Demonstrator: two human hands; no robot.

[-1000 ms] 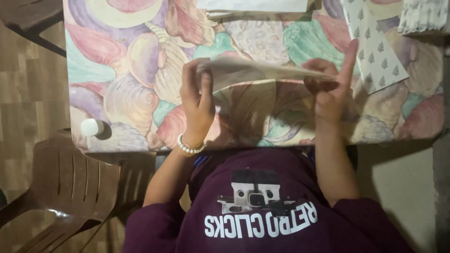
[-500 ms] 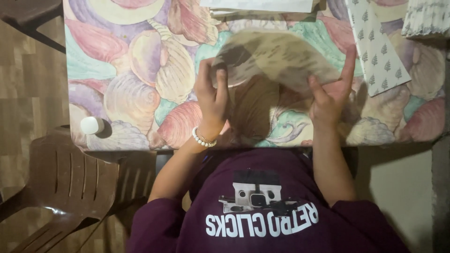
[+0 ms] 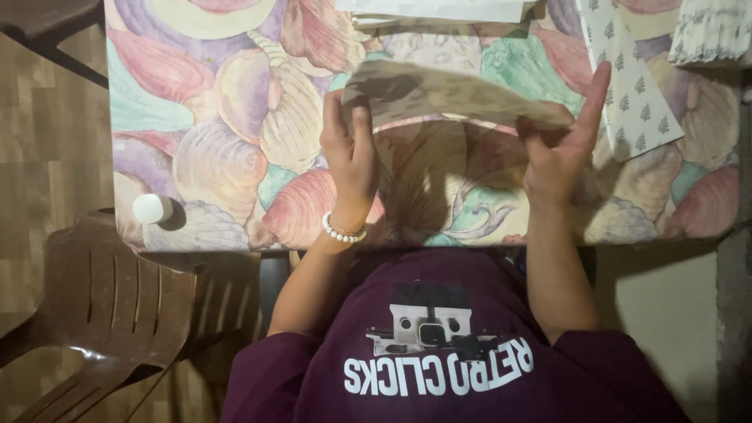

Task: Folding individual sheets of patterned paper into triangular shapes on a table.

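I hold a beige patterned paper sheet (image 3: 454, 92) lifted above a table (image 3: 211, 125) covered in a pastel seashell cloth. My left hand (image 3: 350, 149), with a white bead bracelet at the wrist, pinches the sheet's left corner. At the sheet's right edge, my right hand (image 3: 560, 145) grips it with the thumb and has the other fingers stretched upward. The sheet casts a dark shadow on the cloth beneath it.
A small white cylinder (image 3: 151, 208) stands at the table's near left corner. A tree-printed paper sheet (image 3: 630, 86) lies right of my right hand, a fringed fabric piece (image 3: 709, 31) at the far right, white papers (image 3: 439, 9) at the far edge. A brown plastic chair (image 3: 102, 305) stands at left.
The sheet went from nearly edge-on to tilted up and now lies flatter, lifted higher. My left hand slid up to its left corner; my right hand stayed at the right edge.
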